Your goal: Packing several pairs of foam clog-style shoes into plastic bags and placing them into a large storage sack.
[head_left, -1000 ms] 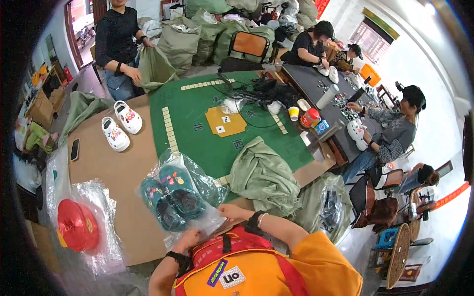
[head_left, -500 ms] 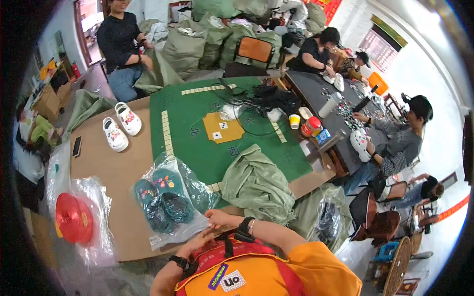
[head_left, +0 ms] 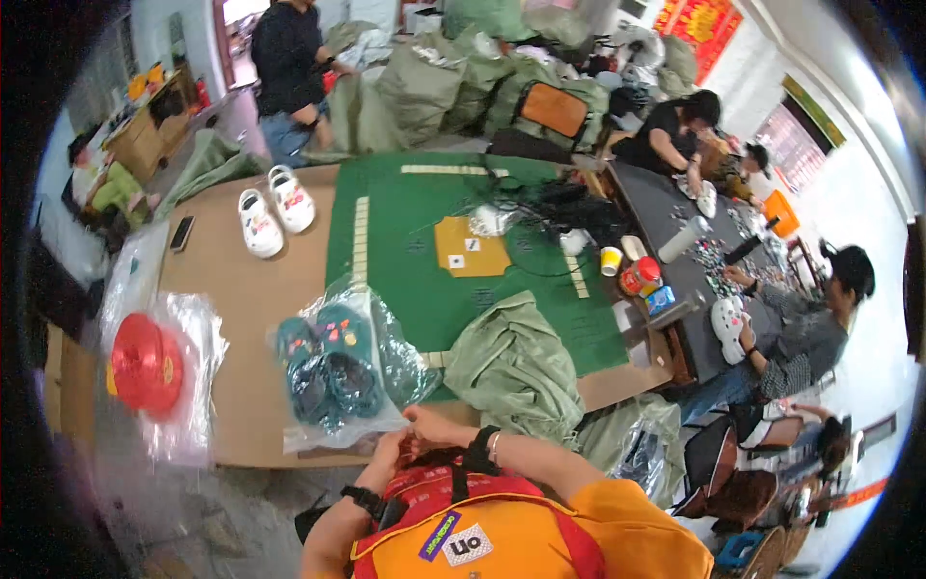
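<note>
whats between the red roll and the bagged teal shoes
In the head view: clear plastic sheeting nearest the red roll, then brown cardboard up to the bagged teal shoes.

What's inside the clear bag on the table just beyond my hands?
The clear bag holds a pair of teal clogs, openings up, with colourful charms on top. Their soles are hidden underneath, and plastic glare obscures the insides.

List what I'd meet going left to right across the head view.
Red roll → bagged teal clogs → crumpled green sack → yellow cup → pale bottle → black cylinder.
</note>
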The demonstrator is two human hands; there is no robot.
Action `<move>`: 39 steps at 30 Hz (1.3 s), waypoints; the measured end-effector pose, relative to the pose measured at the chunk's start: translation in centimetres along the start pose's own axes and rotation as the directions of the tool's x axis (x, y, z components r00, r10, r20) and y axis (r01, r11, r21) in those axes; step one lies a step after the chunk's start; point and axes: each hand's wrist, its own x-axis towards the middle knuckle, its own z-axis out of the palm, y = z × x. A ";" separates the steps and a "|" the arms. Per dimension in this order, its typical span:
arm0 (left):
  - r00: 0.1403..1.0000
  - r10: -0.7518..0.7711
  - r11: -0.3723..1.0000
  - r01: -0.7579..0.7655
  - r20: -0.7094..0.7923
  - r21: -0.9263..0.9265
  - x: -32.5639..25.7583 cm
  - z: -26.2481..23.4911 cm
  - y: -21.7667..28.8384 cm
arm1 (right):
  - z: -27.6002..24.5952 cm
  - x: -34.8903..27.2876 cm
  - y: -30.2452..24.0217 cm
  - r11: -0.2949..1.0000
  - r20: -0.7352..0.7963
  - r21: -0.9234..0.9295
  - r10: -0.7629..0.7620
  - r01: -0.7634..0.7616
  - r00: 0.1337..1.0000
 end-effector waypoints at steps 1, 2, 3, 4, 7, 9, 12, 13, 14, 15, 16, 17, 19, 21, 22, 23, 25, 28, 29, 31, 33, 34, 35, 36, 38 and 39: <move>1.000 -0.015 0.999 0.015 -0.008 -0.041 -0.5 0.4 0.2 | 0.5 -0.9 -1.8 0.993 -0.017 0.110 0.049 -0.047 0.999; 1.000 -0.023 0.998 0.023 0.000 -0.058 1.1 -0.7 -1.1 | 0.5 -0.6 -2.0 0.994 -0.083 0.066 0.090 -0.084 0.993; 0.998 0.020 1.000 -0.020 -0.064 -0.003 0.1 1.4 0.1 | -0.6 0.1 0.8 0.955 -0.109 0.295 0.037 -0.003 0.993; 0.998 0.034 0.999 -0.033 -0.047 0.020 0.4 1.5 0.1 | -1.1 0.5 2.1 0.968 -0.239 -0.181 -0.216 0.176 0.947; 0.991 0.061 0.998 -0.062 -0.122 -0.003 1.2 1.1 -1.4 | -1.7 -1.7 -1.1 0.977 -0.098 -0.194 0.075 -0.093 0.992; 0.990 0.040 0.999 -0.039 -0.133 0.005 0.6 1.4 -1.5 | -1.7 -1.1 1.2 0.996 0.009 -0.002 0.086 -0.086 0.996; 0.989 0.043 0.999 -0.044 -0.141 -0.003 0.7 1.5 -1.6 | -2.4 -1.6 -0.6 0.981 0.049 -0.067 0.184 -0.181 0.982; 0.992 0.054 0.999 -0.053 -0.116 0.006 0.6 1.5 -1.4 | -2.1 -1.3 -1.4 0.976 0.085 -0.034 0.216 -0.214 0.973; 0.988 0.061 0.998 -0.064 -0.140 -0.013 0.5 1.5 -1.4 | -1.8 -1.3 -2.1 0.976 0.114 -0.049 0.218 -0.213 0.969; 0.987 0.035 0.998 -0.041 -0.157 -0.038 0.0 1.6 -1.2 | -1.2 -2.3 -4.4 0.959 0.115 0.042 0.272 -0.279 0.955; 0.986 0.008 0.998 -0.018 -0.169 -0.056 -0.4 1.9 -1.2 | -0.8 -3.1 -5.8 0.931 0.113 0.138 0.324 -0.338 0.939; 0.990 0.029 0.998 -0.036 -0.138 -0.046 -0.3 1.7 -1.5 | -0.9 -2.3 -4.9 0.958 0.128 0.046 0.275 -0.283 0.953; 0.993 0.022 0.997 -0.030 -0.114 -0.071 -0.3 1.6 -1.4 | -1.0 -1.4 -3.8 0.949 0.136 0.048 0.302 -0.311 0.944; 0.997 0.035 0.993 -0.043 -0.071 -0.113 -0.4 1.5 -1.5 | -1.1 -0.9 -2.9 0.953 0.152 0.034 0.292 -0.301 0.944; 0.996 0.036 0.991 -0.046 -0.077 -0.122 -0.6 1.5 -1.6 | -1.1 -0.6 -2.7 0.952 0.159 0.026 0.297 -0.305 0.942; 0.992 0.060 0.993 -0.070 -0.112 -0.092 -0.6 1.5 -1.8 | -1.0 -0.4 -2.4 0.944 0.189 0.024 0.319 -0.330 0.929; 0.987 0.075 0.994 -0.086 -0.143 -0.070 -1.1 1.9 -1.5 | -0.9 -0.5 -2.2 0.931 0.218 0.019 0.352 -0.365 0.910; 0.945 0.187 0.976 -0.210 -0.266 -0.057 -0.4 0.5 -2.4 | 1.3 -2.1 -5.7 0.928 0.241 0.142 0.305 -0.345 0.921; 0.938 0.167 0.977 -0.199 -0.303 -0.078 -0.2 0.7 -2.1 | 0.6 -1.5 -5.5 0.934 0.270 0.099 0.307 -0.344 0.913; 0.919 0.140 0.974 -0.195 -0.368 -0.116 0.1 -0.4 -1.6 | -0.6 -0.9 -4.1 0.941 0.250 0.065 0.306 -0.331 0.919; 0.861 0.171 0.933 -0.298 -0.479 -0.202 -0.2 -1.8 -1.4 | -1.7 -0.8 -3.4 0.948 0.226 0.017 0.307 -0.319 0.925; 0.834 0.143 0.931 -0.297 -0.534 -0.215 -1.1 -2.5 -0.5 | -2.2 -0.7 -3.3 0.945 0.234 0.014 0.313 -0.325 0.920; 0.804 0.160 0.910 -0.345 -0.572 -0.230 -1.4 -3.6 -0.6 | -2.6 -0.9 -3.0 0.954 0.262 0.034 0.278 -0.297 0.924; 0.773 0.180 0.887 -0.394 -0.608 -0.239 -1.8 -5.0 -0.5 | -2.9 -0.9 -2.9 0.963 0.287 0.057 0.237 -0.263 0.928; 0.707 0.125 0.883 -0.400 -0.696 -0.247 -2.4 -8.8 -0.5 | -3.5 -0.8 -2.6 0.965 0.293 0.029 0.242 -0.262 0.925; 0.677 0.165 0.825 -0.493 -0.717 -0.276 -2.5 -11.0 -0.7 | -3.7 -0.9 -2.6 0.966 0.291 0.002 0.246 -0.257 0.925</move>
